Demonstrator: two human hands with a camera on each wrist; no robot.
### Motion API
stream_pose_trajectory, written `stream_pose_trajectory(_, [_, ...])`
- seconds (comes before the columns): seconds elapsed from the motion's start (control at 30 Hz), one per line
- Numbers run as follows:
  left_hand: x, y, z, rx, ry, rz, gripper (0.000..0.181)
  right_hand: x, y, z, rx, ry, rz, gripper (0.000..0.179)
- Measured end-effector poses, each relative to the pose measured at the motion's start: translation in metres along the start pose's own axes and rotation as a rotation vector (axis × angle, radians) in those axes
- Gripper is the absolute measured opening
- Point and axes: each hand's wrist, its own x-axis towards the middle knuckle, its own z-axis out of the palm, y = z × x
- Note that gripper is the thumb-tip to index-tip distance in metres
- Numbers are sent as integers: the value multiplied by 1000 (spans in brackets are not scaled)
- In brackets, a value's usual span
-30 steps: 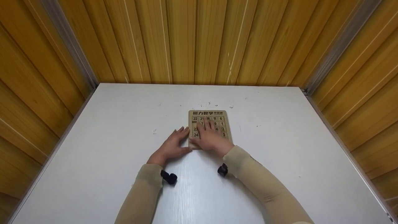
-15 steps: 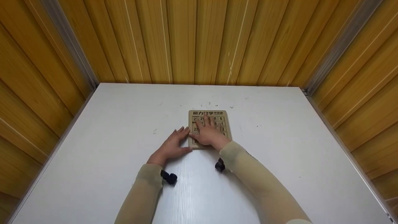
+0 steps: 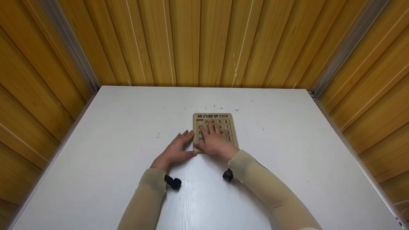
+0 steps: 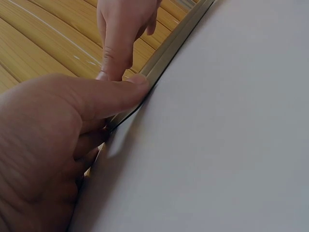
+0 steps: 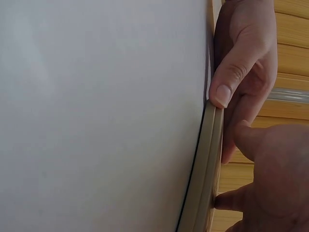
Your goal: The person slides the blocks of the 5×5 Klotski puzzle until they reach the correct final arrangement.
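Observation:
A wooden number sliding puzzle [image 3: 211, 116] lies flat on the white table, printed characters along its far edge. My left hand [image 3: 175, 150] holds its near left corner, the fingers along the left side and the thumb at the near edge. The right wrist view shows that left thumb [image 5: 224, 94] against the corner of the board. My right hand [image 3: 216, 143] lies over the middle of the number tiles with fingers spread, fingertips on the upper rows, hiding several tiles. A dark gap [image 3: 199, 121] shows at the far left of the grid, just above tile 22 [image 3: 199, 127].
The white table [image 3: 127, 121] has small dark marks beyond the puzzle. Yellow wood-look panels [image 3: 185, 41] stand behind it and on both sides. A small black camera [image 3: 173, 182] sits at the left wrist, another camera [image 3: 227, 175] at the right.
The right hand reached forward to the top left tile, then drew back toward the person. Tile 22 slid down one place, leaving the gap in the top left. The left hand stayed still.

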Motion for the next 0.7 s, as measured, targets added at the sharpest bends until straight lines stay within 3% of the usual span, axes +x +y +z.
stream_pose_trajectory(0.4, [2, 1, 1, 32, 3, 4, 84, 16, 15, -4, 54, 49, 104, 87])
stream_pose_trajectory(0.7, [1, 0, 1, 42, 11, 29, 85, 21, 8, -3, 70, 29, 108, 88])
